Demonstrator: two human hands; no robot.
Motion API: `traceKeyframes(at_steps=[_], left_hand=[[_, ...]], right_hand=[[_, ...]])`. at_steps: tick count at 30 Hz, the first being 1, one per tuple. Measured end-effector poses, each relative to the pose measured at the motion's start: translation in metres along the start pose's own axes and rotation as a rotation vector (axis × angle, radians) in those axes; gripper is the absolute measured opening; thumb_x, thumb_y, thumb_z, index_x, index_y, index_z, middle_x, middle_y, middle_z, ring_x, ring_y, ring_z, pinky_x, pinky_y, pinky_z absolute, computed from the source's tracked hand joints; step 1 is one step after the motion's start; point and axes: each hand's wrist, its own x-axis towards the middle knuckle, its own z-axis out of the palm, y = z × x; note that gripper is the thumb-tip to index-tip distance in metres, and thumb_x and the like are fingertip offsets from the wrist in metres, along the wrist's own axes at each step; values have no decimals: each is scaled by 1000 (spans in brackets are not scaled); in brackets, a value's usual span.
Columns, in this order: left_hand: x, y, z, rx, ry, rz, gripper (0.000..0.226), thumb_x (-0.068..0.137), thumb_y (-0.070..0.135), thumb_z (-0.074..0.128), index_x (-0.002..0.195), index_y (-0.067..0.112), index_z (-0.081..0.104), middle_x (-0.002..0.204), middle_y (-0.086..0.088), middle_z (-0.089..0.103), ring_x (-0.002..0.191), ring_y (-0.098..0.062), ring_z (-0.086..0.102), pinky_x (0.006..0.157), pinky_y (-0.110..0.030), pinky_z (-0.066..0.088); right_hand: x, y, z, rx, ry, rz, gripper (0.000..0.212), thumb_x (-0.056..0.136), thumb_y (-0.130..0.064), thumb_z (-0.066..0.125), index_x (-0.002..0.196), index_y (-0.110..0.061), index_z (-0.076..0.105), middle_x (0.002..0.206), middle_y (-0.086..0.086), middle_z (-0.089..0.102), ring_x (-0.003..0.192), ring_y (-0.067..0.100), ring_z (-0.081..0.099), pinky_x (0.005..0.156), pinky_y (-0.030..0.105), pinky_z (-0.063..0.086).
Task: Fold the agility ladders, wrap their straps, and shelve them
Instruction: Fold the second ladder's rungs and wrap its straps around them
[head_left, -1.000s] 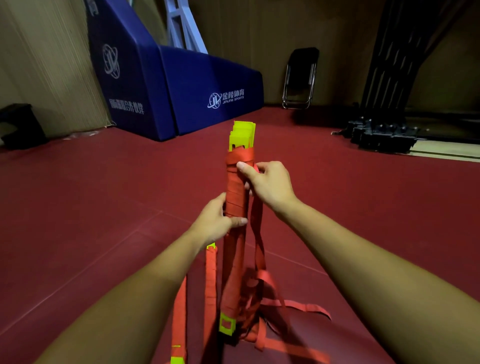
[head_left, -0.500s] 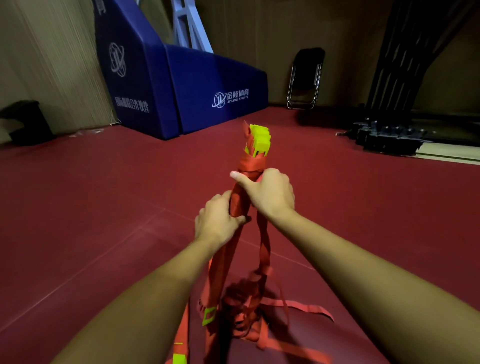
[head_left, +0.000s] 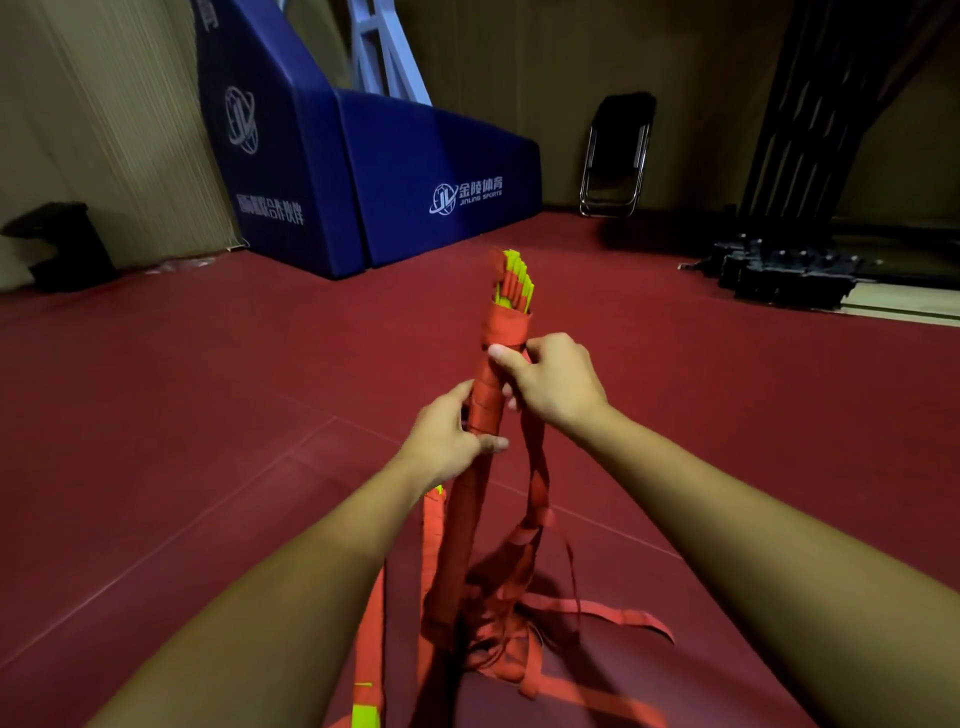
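**Ladder (head_left: 462, 525), folded, mid-wrap**

Held upright over floor (head_left: 208, 415), rung ends (head_left: 513, 278) up, leaving strap (head_left: 537, 483) free for winding. Left hand (head_left: 447, 441): curled round the middle, steadying. Right hand (head_left: 556, 384): just above, pinching strap against ladder, likely keeping turns tight. Slack heaped on floor below.

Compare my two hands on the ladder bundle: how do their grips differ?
The left hand grips the ladder bundle lower; the right hand holds it higher, near the yellow rungs. The left hand's thumb lies across the front; a loose strap hangs from under the right hand. Both curl round the wrapping.
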Motion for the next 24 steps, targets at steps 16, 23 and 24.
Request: traceKeyframes(at_steps=[16, 23, 24], left_hand=[[-1, 1, -11, 2, -54, 13, 63, 77, 18, 81, 130, 34, 52, 116, 2, 71, 110, -18, 66, 100, -38, 51], [1, -3, -7, 91, 68, -3, 45, 70, 35, 86, 112, 29, 71, 99, 6, 76, 94, -20, 70, 88, -40, 55], [1, -3, -6, 128, 118, -17, 41, 73, 31, 86, 111, 25, 72, 96, 5, 76, 92, -22, 69, 86, -38, 54]], right_hand=[[3, -10, 2, 92, 143, 71, 52, 83, -54, 68, 51, -16, 52, 61, 2, 68, 68, 25, 67, 64, 35, 49], [3, -10, 0, 463, -35, 146, 27, 95, -24, 65, 75, -7, 65, 62, 5, 66, 49, 13, 62, 59, 24, 49], [4, -10, -1, 488, -52, 160, 24, 96, -20, 63, 78, -4, 64, 64, 7, 67, 51, 17, 63, 61, 27, 51]])
